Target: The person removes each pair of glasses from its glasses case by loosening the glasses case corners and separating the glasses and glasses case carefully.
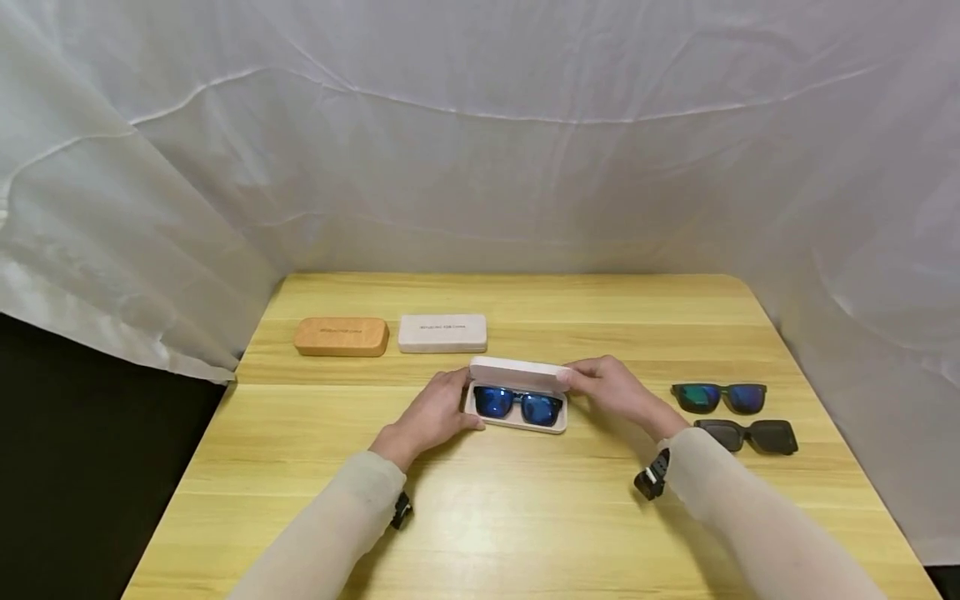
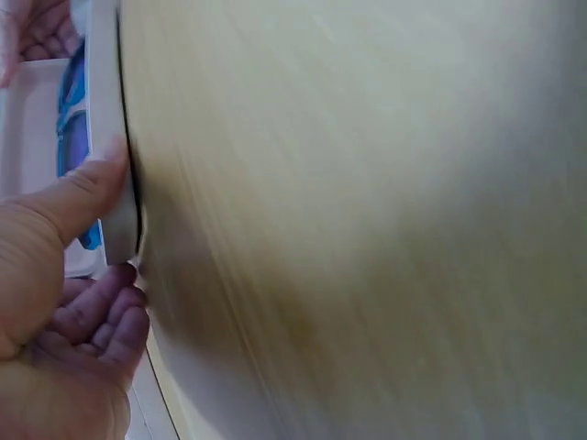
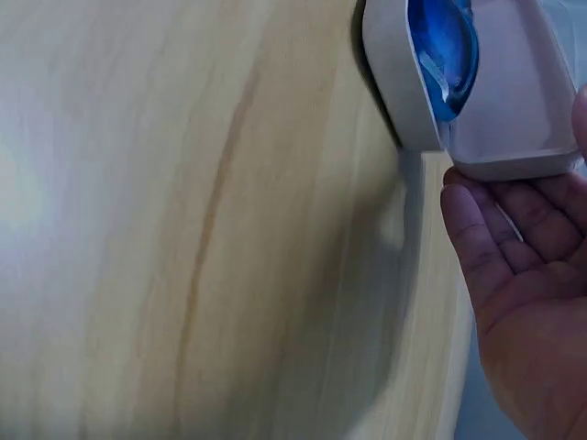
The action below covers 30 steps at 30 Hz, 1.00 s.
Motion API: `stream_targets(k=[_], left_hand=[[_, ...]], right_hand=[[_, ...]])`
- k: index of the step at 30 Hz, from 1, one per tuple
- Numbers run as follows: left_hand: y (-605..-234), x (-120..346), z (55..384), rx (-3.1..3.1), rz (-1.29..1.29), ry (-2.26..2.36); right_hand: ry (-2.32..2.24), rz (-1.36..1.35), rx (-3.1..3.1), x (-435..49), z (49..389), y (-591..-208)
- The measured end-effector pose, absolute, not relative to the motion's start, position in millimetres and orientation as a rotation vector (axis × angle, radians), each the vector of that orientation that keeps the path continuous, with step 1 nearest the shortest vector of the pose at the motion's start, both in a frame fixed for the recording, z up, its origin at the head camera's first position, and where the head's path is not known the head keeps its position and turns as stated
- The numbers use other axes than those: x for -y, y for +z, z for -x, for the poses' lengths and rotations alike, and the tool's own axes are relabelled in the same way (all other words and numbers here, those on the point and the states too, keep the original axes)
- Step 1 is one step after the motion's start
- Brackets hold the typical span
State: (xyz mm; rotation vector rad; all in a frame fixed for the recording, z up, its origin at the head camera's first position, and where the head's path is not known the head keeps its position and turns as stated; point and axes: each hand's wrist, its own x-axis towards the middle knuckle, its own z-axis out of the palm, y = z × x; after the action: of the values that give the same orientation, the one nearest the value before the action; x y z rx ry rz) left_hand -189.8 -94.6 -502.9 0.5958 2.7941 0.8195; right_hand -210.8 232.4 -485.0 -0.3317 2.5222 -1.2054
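A pale glasses case (image 1: 517, 427) lies on the table in front of me, its lid (image 1: 517, 369) raised. Inside rest dark-framed sunglasses with blue lenses (image 1: 540, 409), folded. My left hand (image 1: 431, 417) holds the case's left end; in the left wrist view its thumb (image 2: 87, 188) presses the front wall and the fingers curl at the end. At the other end, my right hand (image 1: 611, 390) holds the lid's right corner, thumb on top. The right wrist view shows the fingers (image 3: 495, 238) under the lid's edge, the thumb mostly cut off.
Behind and to the left lie an orange-brown glasses case (image 1: 341, 337) and a closed whitish one (image 1: 442, 333). Right of my right hand are sunglasses with green-blue lenses (image 1: 720, 398) and dark grey sunglasses (image 1: 772, 436). White cloth (image 1: 480, 167) hangs behind the wooden table (image 1: 487, 533).
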Motion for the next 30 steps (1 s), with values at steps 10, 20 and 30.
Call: stream_targets(k=[10, 20, 30], left_hand=[[-506, 92, 183, -2.883, -0.543, 0.727], [-516, 93, 178, -2.982, -0.58, 0.672], [-519, 92, 173, -3.035, -0.585, 0.567]], right_hand=[[-1.365, 0.21, -2.461, -229, 212, -490], [-1.489, -0.084, -2.463, -213, 204, -494], [-1.504, -0.185, -2.462, -202, 195, -491]])
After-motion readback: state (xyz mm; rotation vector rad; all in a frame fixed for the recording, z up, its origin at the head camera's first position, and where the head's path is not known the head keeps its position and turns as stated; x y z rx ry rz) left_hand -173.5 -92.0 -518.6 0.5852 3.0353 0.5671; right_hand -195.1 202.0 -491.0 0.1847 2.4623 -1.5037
